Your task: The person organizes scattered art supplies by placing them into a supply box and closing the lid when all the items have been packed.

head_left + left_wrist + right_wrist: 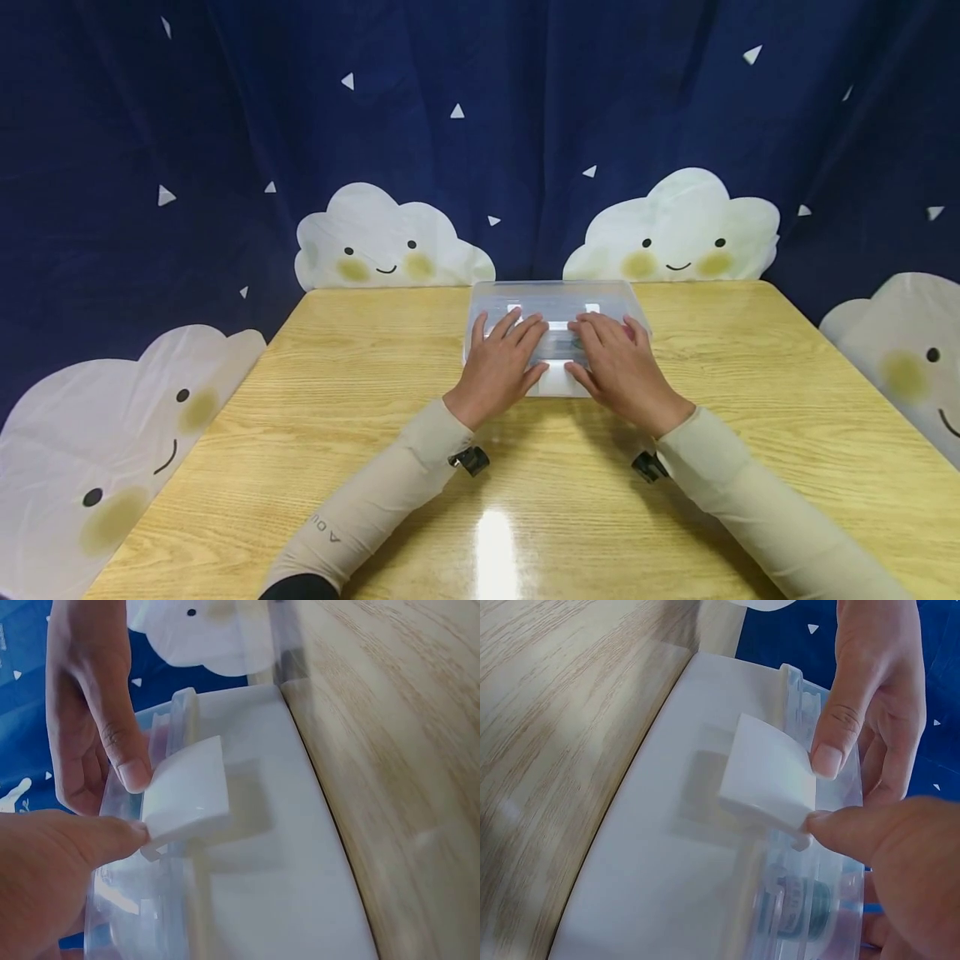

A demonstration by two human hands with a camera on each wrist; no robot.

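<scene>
A clear plastic box with a white lower part stands on the table. A white latch on its near side tilts outward in the wrist views. My left hand rests on the lid with fingers spread, its thumb touching the latch's edge. From the other side my right hand also lies on the lid, fingers extended, with its thumb at the same latch edge. Through the clear wall in the right wrist view shows a green and white cylindrical item. The fingers cover part of the box's contents.
The box stands near the far edge of a wooden table. Behind it hangs a dark blue curtain with white cloud shapes. Small black devices sit at both wrists.
</scene>
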